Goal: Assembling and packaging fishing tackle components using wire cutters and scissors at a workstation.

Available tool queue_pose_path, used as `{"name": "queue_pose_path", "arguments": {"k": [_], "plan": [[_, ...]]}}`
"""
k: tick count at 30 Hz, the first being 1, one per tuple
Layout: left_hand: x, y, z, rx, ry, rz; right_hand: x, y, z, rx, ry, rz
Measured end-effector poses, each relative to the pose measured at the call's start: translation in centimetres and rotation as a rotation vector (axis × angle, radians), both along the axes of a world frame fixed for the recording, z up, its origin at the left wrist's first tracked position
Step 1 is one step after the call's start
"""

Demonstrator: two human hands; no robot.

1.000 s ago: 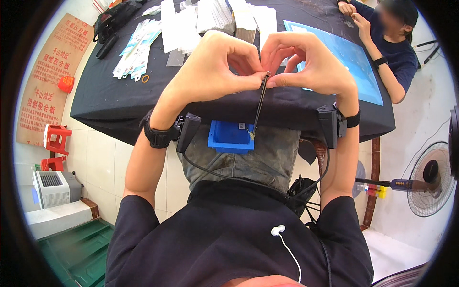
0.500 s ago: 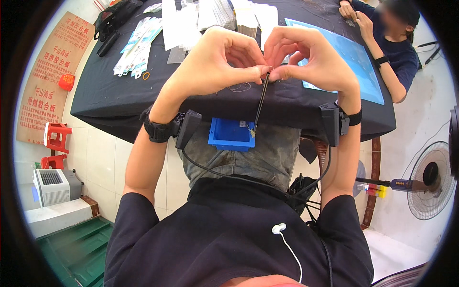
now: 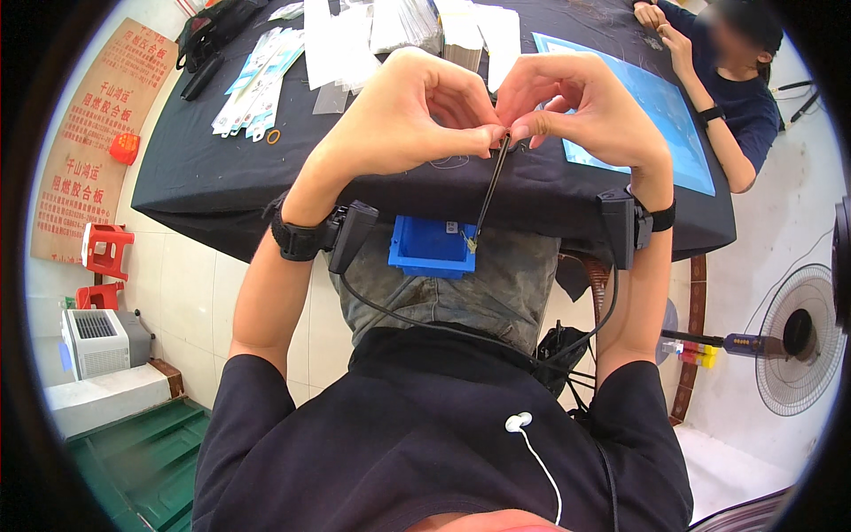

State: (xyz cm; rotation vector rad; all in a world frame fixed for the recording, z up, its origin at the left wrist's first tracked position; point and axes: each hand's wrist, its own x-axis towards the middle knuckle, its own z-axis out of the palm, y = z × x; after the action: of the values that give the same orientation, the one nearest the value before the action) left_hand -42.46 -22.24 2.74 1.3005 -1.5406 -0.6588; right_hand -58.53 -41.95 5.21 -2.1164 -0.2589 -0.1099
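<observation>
Shifting slightly right, hands point(image 3: 399, 115) point(image 3: 592, 111) pinch strands point(image 3: 492, 191).

Black short-sleeved shirt point(image 3: 425, 426), grey trousers point(image 3: 496, 297), black wrist straps point(image 3: 297, 241)

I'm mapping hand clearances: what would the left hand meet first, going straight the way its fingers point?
Probably the right hand: its fingertips lie just ahead of the left hand, with the dark strip hanging at the thumbs; depth is hard to judge.

Tabletop point(image 3: 191, 182), draped black. Floor point(image 3: 191, 315), pale tile. Wall point(image 3: 811, 168), white, right; fan point(image 3: 796, 333) with round grille before it. Left side: brown board point(image 3: 99, 146), red print; two red stools point(image 3: 108, 250); grey-white cooler point(image 3: 102, 350) beside white ledge point(image 3: 111, 395); green ridged surface point(image 3: 146, 470), lower left.
</observation>
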Motion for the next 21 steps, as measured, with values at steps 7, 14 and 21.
{"name": "queue_pose_path", "arguments": {"k": [7, 14, 21], "plan": [[-0.60, -0.28, -0.23, -0.041, -0.071, 0.049, -0.17, -0.29, -0.27, 0.005, -0.026, -0.023], [-0.79, -0.32, -0.31, -0.067, -0.109, 0.057, -0.11, -0.68, -0.30, 0.000, -0.009, 0.011], [-0.93, -0.42, -0.47, -0.080, -0.124, 0.064, -0.14, -0.68, -0.29, 0.007, 0.020, 0.024]]}}
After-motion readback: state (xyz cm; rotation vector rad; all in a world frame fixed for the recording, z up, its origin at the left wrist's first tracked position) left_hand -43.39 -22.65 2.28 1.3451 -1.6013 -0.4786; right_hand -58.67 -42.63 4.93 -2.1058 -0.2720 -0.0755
